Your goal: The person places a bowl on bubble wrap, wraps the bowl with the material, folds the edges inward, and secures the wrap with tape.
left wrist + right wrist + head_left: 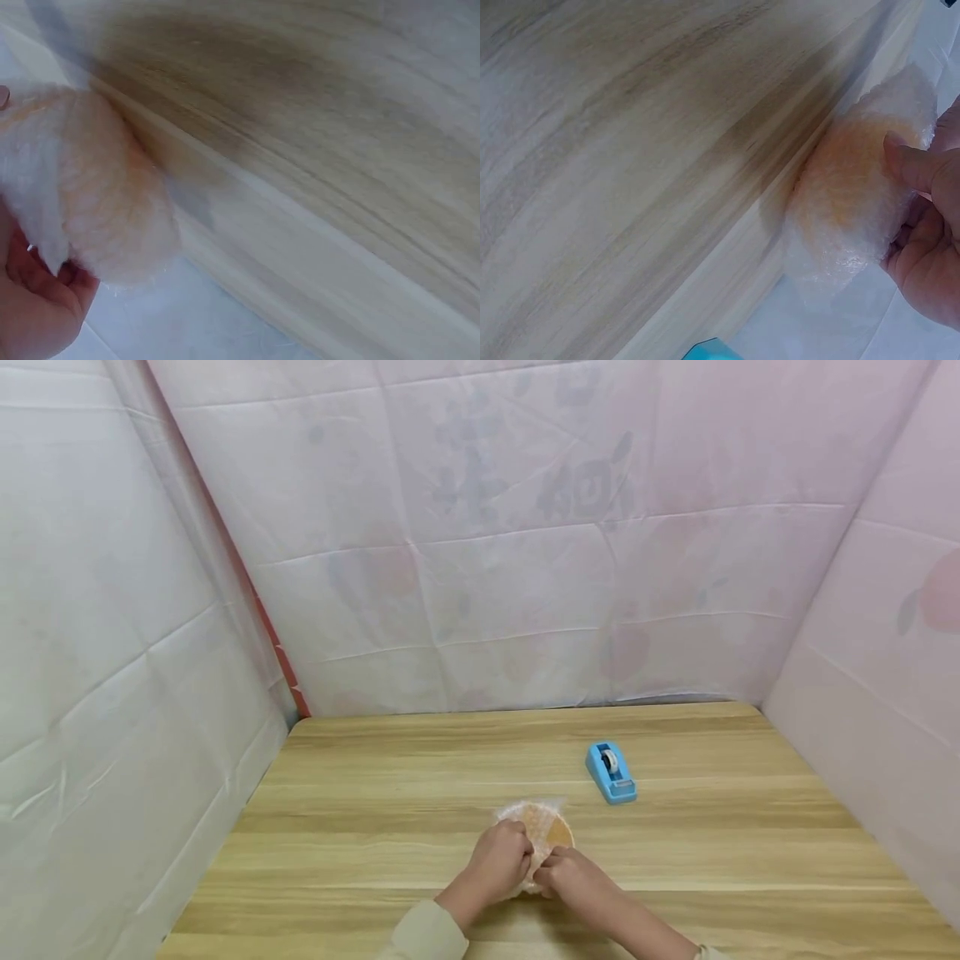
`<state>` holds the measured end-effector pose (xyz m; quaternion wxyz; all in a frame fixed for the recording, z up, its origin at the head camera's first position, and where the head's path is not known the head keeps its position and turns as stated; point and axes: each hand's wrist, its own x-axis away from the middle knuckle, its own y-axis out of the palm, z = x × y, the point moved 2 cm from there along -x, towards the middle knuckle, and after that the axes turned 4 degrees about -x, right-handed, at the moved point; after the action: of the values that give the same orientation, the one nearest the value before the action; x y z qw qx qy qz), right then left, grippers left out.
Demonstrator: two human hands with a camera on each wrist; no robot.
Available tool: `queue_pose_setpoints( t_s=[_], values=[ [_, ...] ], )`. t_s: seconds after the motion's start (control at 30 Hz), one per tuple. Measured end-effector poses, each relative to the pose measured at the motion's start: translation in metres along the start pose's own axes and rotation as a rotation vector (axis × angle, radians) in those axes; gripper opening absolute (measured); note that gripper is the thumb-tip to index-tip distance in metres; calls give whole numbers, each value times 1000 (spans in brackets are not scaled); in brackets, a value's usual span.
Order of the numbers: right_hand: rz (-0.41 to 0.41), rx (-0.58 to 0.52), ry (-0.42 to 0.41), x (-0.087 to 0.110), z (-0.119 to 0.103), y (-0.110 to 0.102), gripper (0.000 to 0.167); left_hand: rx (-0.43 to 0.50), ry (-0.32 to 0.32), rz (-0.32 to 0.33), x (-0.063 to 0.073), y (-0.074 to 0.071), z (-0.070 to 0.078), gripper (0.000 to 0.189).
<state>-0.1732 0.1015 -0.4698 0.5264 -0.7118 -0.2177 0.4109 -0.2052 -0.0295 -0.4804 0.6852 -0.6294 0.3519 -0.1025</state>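
Observation:
A round orange object (558, 833) sits partly covered in bubble wrap (855, 187) near the front of the table; what kind of object it is, I cannot tell. My left hand (498, 856) grips the wrap on the left side, fingers curled over the top. On the near right side, my right hand (576, 878) pinches the wrap, and in the right wrist view its thumb (909, 161) presses on the bubbled surface. A loose edge of wrap (51, 217) hangs beside the left fingers in the left wrist view.
A blue tape dispenser (611, 774) with a roll of tape stands behind and to the right of the hands. The wood-grain table (360, 810) is bordered by pale sheets (517, 577) at the back and both sides.

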Motion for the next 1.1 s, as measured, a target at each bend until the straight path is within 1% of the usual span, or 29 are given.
queue_pose_setpoints(
  t_s=[0.07,0.17,0.27,0.33,0.4,0.5,0.6,0.67,0.73,0.83,0.93,0.97,1.03,1.1],
  values=[
    [51,11,-41,1,1,2,20,-23,-3,24,1,0,2,7],
    [108,20,-89,2,5,5,21,-16,-11,68,2,2,4,5],
    [110,16,-85,2,5,4,21,-1,-11,94,2,4,4,5],
    [91,4,-71,2,5,3,20,-8,6,87,2,4,2,7],
    [59,-11,-44,1,3,1,19,-27,39,69,3,5,0,11],
    [27,-37,-17,0,1,1,19,-40,102,13,6,5,-3,23],
    [6,-54,10,0,1,2,18,-57,162,-41,9,5,-6,29],
    [6,-53,17,0,2,3,18,-78,188,-64,11,6,-6,31],
    [5,-53,23,0,2,2,18,-106,205,-71,12,6,-7,32],
    [2,-73,25,0,2,-1,15,-118,206,-74,12,7,-7,34],
    [-16,-143,28,2,4,-3,14,-120,201,-98,12,8,-6,33],
    [-27,-179,31,3,5,-5,13,-114,196,-118,11,8,-6,33],
    [-57,-286,64,6,8,-9,15,-116,191,-155,11,8,-5,35],
    [-45,-395,108,9,13,-13,18,-120,187,-179,11,8,-4,37]
  ],
)
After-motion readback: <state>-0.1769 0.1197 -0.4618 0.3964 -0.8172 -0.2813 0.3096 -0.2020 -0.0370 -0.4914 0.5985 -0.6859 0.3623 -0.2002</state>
